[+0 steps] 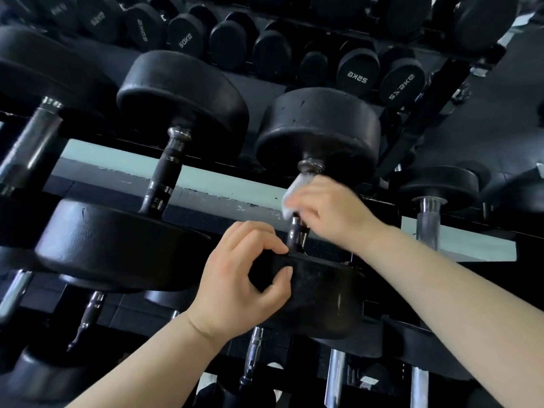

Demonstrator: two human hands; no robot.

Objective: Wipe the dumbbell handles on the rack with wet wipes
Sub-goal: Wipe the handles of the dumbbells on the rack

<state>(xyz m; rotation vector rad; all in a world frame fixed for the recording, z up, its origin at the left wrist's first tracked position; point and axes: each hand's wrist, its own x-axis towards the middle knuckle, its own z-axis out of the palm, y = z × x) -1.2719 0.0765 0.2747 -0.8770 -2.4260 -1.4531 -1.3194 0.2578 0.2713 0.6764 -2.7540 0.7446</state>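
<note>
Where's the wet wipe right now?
Head view, right of centre: the right hand holds the white wet wipe on the metal handle of a black dumbbell.

I'm looking into the free-weight corner of a gym. Round black rubber-headed dumbbells (182,95) with knurled chrome handles lie in rows across a tiered black steel rack (432,95), one tier behind another. White printed weight marks (185,41) such as "50KG" and "52KG" show on the far heads, and a dark grey floor (500,119) lies beyond.
</note>
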